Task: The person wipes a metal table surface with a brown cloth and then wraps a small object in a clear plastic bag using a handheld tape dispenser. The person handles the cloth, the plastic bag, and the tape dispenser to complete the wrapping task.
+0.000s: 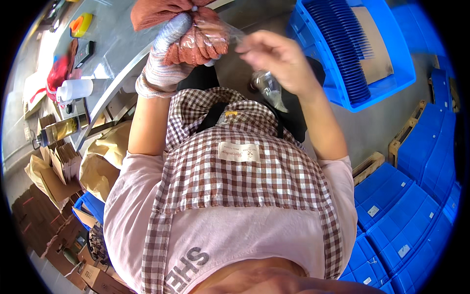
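My left hand (165, 61), in a whitish knitted glove, is closed around a gathered bundle of rust-coloured crinkled cloth (209, 40). The cloth fans out above the grip, where a small pale bead-like spot shows. Clear plastic film (234, 32) wraps part of the bundle and stretches to the right. My bare right hand (280, 58) pinches the end of this film; its fingertips are slightly blurred. Below the right hand, over my dark-clothed lap, is a crumpled clear plastic piece (270, 90), whose kind I cannot make out.
A metal-topped table (115, 46) at left bears a yellow-orange roll (81, 24), a black device (84, 54) and a white bottle (76, 90). An open blue crate (404, 63) at right holds a row of thin dark-blue pieces. Stacked blue crates (391, 196) and cardboard boxes (66, 164) stand nearby.
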Demonstrator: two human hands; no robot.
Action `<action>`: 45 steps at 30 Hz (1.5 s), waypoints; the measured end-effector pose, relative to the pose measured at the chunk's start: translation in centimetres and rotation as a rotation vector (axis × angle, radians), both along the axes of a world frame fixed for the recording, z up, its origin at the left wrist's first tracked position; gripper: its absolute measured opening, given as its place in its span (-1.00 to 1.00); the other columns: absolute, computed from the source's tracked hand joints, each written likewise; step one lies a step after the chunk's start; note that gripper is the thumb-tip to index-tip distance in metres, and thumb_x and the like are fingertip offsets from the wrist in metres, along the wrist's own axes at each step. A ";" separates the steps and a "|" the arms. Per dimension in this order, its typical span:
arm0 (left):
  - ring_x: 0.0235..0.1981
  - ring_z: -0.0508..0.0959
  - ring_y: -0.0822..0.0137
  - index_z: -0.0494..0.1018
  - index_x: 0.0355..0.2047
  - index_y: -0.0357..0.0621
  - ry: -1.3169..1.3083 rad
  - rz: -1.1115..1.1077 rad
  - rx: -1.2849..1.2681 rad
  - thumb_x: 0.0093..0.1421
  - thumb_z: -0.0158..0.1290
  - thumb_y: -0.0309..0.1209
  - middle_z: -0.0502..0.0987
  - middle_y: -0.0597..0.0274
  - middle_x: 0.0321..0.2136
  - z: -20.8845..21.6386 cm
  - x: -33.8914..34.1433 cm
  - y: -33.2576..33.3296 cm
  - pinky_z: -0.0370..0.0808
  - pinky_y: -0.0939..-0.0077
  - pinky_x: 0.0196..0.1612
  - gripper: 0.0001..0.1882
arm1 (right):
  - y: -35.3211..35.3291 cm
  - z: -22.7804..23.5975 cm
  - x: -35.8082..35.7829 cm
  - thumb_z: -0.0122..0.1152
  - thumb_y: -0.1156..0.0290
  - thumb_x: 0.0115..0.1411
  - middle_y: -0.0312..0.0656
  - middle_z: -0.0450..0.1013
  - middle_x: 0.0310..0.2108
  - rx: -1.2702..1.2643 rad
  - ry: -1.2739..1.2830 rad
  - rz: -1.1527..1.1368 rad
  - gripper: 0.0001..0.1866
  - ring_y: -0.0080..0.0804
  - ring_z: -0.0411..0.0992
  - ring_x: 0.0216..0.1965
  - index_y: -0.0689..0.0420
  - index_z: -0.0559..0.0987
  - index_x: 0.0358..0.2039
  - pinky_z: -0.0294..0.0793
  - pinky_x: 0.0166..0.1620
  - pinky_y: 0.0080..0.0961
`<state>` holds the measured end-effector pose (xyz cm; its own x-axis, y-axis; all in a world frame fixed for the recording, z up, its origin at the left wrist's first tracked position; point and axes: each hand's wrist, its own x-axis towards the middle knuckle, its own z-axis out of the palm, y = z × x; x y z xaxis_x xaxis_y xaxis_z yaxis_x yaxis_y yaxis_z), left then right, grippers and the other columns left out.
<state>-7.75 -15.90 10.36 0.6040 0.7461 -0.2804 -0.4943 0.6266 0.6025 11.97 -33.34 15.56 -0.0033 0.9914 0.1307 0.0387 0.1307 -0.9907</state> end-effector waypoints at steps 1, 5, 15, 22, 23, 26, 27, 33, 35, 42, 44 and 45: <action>-0.37 0.59 0.34 0.55 -0.22 -0.27 0.005 -0.027 0.036 0.41 -0.05 -0.09 0.61 0.14 -0.37 -0.3 -0.1 0.1 0.54 0.47 -0.13 -0.56 | -0.2 0.3 0.7 0.25 0.34 0.35 -0.31 0.60 -0.30 0.055 0.058 -0.070 -0.76 -0.65 0.50 -0.24 0.23 0.62 -0.08 0.47 -0.16 -0.68; -0.50 0.52 0.40 0.54 -0.39 -0.36 -0.223 -0.507 0.929 0.39 -0.07 -0.03 0.55 0.18 -0.54 4.5 2.5 -1.8 0.49 0.57 -0.31 -0.45 | -1.0 1.0 3.0 0.22 0.33 0.38 -0.33 0.61 -0.34 0.211 -0.050 -0.198 -0.78 -0.66 0.49 -0.32 0.23 0.68 -0.21 0.44 -0.23 -0.71; -0.50 0.48 0.52 0.46 -0.11 -0.43 0.143 -0.754 0.764 0.31 0.06 0.12 0.52 0.18 -0.46 3.0 2.4 -1.1 0.34 0.71 -0.51 -0.33 | -1.0 4.0 5.4 0.22 0.41 0.36 -0.26 0.58 -0.37 0.186 -0.557 -0.409 -0.80 -0.58 0.50 -0.29 0.31 0.65 -0.28 0.47 -0.16 -0.62; -0.52 0.55 0.48 0.48 0.04 -0.23 0.147 -0.531 1.518 0.36 0.08 -0.22 0.56 0.22 -0.34 3.1 3.9 0.7 0.47 0.64 -0.46 -0.63 | -1.0 4.4 7.4 0.16 0.28 0.38 -0.26 0.56 -0.39 -0.068 -0.153 -0.308 -0.70 -0.58 0.48 -0.29 0.31 0.64 -0.29 0.42 -0.13 -0.61; -0.50 0.56 0.45 0.48 0.05 -0.23 0.133 -0.654 1.334 0.35 0.10 -0.24 0.58 0.21 -0.31 2.9 4.0 0.9 0.49 0.59 -0.43 -0.62 | -0.2 5.1 5.3 0.09 0.29 0.39 -0.32 0.42 -0.53 -0.144 -0.084 -0.456 -0.67 -0.61 0.36 -0.41 0.23 0.55 -0.46 0.36 -0.22 -0.56; -0.45 0.61 0.35 0.48 0.09 -0.21 0.060 -0.983 0.763 0.30 0.16 -0.28 0.62 0.19 -0.23 3.2 4.8 1.6 0.56 0.44 -0.35 -0.59 | 0.4 4.5 7.8 0.22 0.43 0.29 -0.22 0.45 -0.44 -0.226 0.335 -0.204 -0.84 -0.48 0.41 -0.36 0.23 0.53 -0.41 0.40 -0.24 -0.50; -0.43 0.63 0.32 0.49 0.09 -0.21 0.063 -0.980 0.857 0.29 0.17 -0.29 0.64 0.20 -0.22 2.7 4.8 2.2 0.57 0.41 -0.31 -0.59 | 0.2 4.6 8.0 0.22 0.47 0.27 -0.22 0.42 -0.43 -0.212 0.456 -0.189 -0.88 -0.47 0.40 -0.35 0.22 0.51 -0.39 0.40 -0.23 -0.50; -0.20 0.66 0.30 0.62 -0.10 -0.12 0.936 -1.046 1.510 0.16 0.30 -0.14 0.69 0.17 -0.27 0.6 0.2 2.3 0.54 0.41 -0.08 -0.61 | -3.1 11.2 15.6 0.06 0.35 0.35 -0.39 0.06 -0.65 0.323 0.991 -0.032 -0.59 -0.53 0.06 -0.56 0.01 0.23 -0.66 0.14 -0.41 -0.48; -0.16 0.67 0.28 0.61 -0.07 -0.13 0.809 -0.893 1.184 0.17 0.30 -0.10 0.68 0.13 -0.21 -0.9 -1.7 3.0 0.56 0.37 -0.07 -0.56 | -4.4 11.0 14.5 0.08 0.29 0.39 -0.31 0.27 -0.56 0.379 0.478 -0.233 -0.76 -0.52 0.23 -0.48 0.14 0.47 -0.40 0.28 -0.34 -0.46; 0.04 0.58 0.26 0.45 0.10 -0.22 0.070 -0.470 0.497 0.32 0.14 -0.19 0.56 0.12 0.04 -2.0 -1.9 0.8 0.49 0.35 0.18 -0.54 | 1.9 -3.2 9.9 -0.01 0.26 0.45 -0.34 0.50 -0.13 -0.123 -0.561 -0.189 -0.65 -0.60 0.39 -0.24 0.06 0.61 0.12 0.40 -0.18 -0.59; 0.03 0.55 0.26 0.50 -0.05 -0.23 -0.044 -0.397 0.550 0.27 0.13 -0.20 0.50 0.07 0.10 -0.9 -1.6 -0.1 0.43 0.36 0.19 -0.62 | 3.0 -4.3 8.4 0.14 0.35 0.37 -0.30 0.60 -0.28 -0.188 -0.695 -0.227 -0.74 -0.62 0.49 -0.34 0.09 0.70 -0.03 0.47 -0.25 -0.60; 0.08 0.51 0.21 0.49 -0.12 -0.25 -0.032 -0.400 0.513 0.24 0.13 -0.24 0.46 0.01 0.15 0.3 -2.2 -0.4 0.38 0.30 0.25 -0.66 | 3.7 -4.7 8.1 0.19 0.35 0.33 -0.29 0.61 -0.33 -0.185 -0.632 -0.242 -0.76 -0.62 0.52 -0.37 0.09 0.71 -0.08 0.49 -0.28 -0.61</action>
<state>-10.00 -16.28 10.61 0.8648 0.4966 0.0744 -0.3053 0.4023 0.8631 20.02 -29.65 10.91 0.2006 0.9797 0.0056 0.6213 -0.1228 -0.7739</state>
